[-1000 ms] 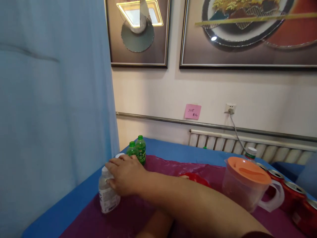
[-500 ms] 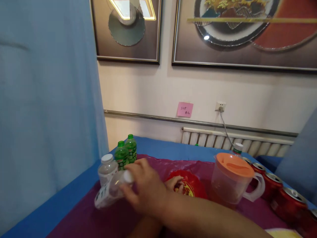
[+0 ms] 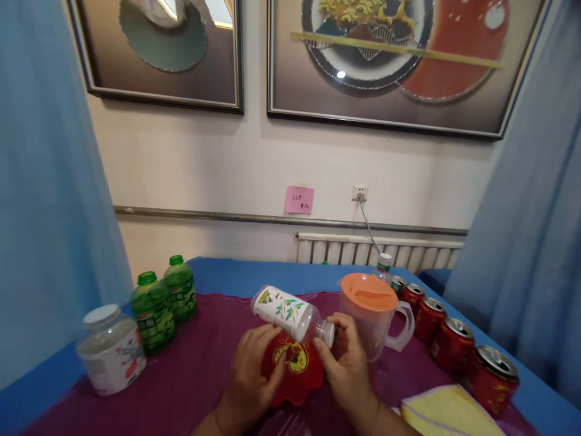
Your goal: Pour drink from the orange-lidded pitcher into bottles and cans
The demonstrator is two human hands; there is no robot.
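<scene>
A clear plastic bottle (image 3: 290,312) with a white label of green leaves and other coloured figures is tilted sideways above the red scalloped plate (image 3: 295,387). My right hand (image 3: 347,366) pinches its neck and cap end between thumb and fingers. Just below the bottle's body is my left hand (image 3: 252,375), its thumb and fingers apart over the plate's left side. Its fingertips come close to the bottle; whether they touch it I cannot tell. Yellow printing shows in the middle of the plate.
At left stand a white-lidded jar (image 3: 111,351) and two green bottles (image 3: 153,315). To the right are an orange-lidded pitcher (image 3: 363,321), a row of red cans (image 3: 451,345), a small bottle (image 3: 384,266) and a yellow cloth (image 3: 449,412). A maroon cover (image 3: 190,375) lies on the table.
The right hand has carried the bottle from the jar at left to above the red plate. My arms are no longer crossed. The camera view has shifted right.
</scene>
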